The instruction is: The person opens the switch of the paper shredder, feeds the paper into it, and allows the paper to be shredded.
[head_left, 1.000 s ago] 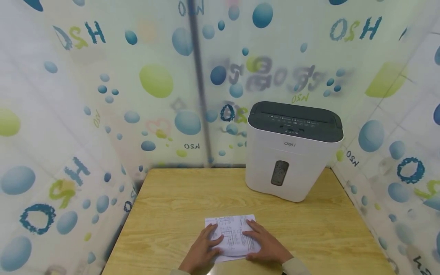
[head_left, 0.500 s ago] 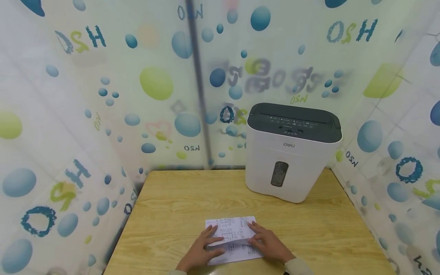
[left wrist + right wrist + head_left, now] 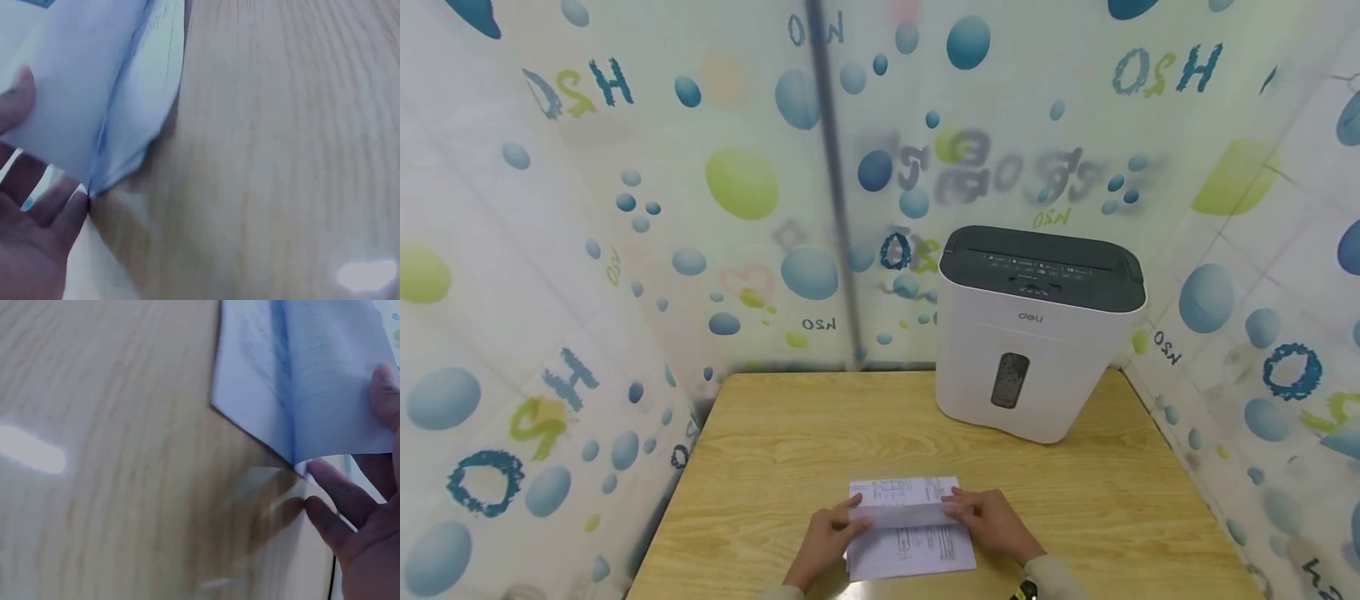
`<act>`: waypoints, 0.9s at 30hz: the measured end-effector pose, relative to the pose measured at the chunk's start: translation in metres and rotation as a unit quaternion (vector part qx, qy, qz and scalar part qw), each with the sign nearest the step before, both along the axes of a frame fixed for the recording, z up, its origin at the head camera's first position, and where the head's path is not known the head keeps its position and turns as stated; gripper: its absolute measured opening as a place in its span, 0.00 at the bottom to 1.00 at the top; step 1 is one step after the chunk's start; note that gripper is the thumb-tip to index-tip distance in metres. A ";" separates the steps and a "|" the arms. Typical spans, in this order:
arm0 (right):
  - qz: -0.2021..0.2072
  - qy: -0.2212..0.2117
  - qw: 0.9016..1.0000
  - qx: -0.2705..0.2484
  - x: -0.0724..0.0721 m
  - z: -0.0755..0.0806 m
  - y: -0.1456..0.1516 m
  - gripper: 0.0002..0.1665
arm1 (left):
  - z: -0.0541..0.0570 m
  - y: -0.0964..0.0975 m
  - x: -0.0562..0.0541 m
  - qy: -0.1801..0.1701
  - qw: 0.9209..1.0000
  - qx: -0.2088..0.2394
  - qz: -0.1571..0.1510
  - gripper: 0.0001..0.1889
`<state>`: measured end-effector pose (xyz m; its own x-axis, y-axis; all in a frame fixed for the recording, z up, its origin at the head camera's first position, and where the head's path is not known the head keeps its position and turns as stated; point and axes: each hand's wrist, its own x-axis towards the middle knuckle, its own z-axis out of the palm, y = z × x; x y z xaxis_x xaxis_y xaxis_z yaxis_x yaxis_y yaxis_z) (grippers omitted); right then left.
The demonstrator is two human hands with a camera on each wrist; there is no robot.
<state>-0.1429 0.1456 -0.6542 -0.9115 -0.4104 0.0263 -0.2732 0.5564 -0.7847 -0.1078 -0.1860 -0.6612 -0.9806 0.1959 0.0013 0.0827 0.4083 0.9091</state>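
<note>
Printed white paper [image 3: 913,557] lies near the table's front edge, text and line drawings on it. Across its middle a blank pale flap [image 3: 898,517] stands raised, folded up from the printed part. My left hand [image 3: 824,540] pinches the flap's left end, thumb on the near face; in the left wrist view that hand [image 3: 31,244] has its fingers behind the flap [image 3: 75,81]. At the right end my right hand [image 3: 996,527] pinches it too. The right wrist view shows that thumb on the blank face [image 3: 337,394], lower fingers touching the paper's edge.
A white deli paper shredder [image 3: 1037,350] with a dark grey top [image 3: 1045,267] stands at the table's back right. Patterned curtains [image 3: 745,250] enclose the wooden table [image 3: 790,433] at the back and sides. A dark wristband [image 3: 1026,590] shows at the right cuff.
Both hands first lay spread on the paper. Its near edge has since been lifted and turned away from me, baring a printed lower part; the hands now pinch the flap's ends.
</note>
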 end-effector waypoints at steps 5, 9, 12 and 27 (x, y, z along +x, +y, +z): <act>-0.066 -0.047 0.996 -0.039 -0.001 0.011 0.001 0.18 | 0.007 0.008 -0.003 -0.026 0.997 0.060 0.050 0.14; -0.104 -0.079 0.988 -0.078 -0.004 0.014 0.002 0.18 | 0.013 0.012 -0.007 -0.025 0.994 0.060 0.085 0.14; -0.107 -0.071 0.987 -0.095 -0.007 0.013 0.004 0.17 | 0.015 0.014 -0.012 -0.012 0.994 0.056 0.092 0.12; -0.141 -0.015 0.983 -0.112 -0.020 0.040 0.008 0.11 | 0.040 0.016 -0.035 0.039 0.995 0.048 0.081 0.21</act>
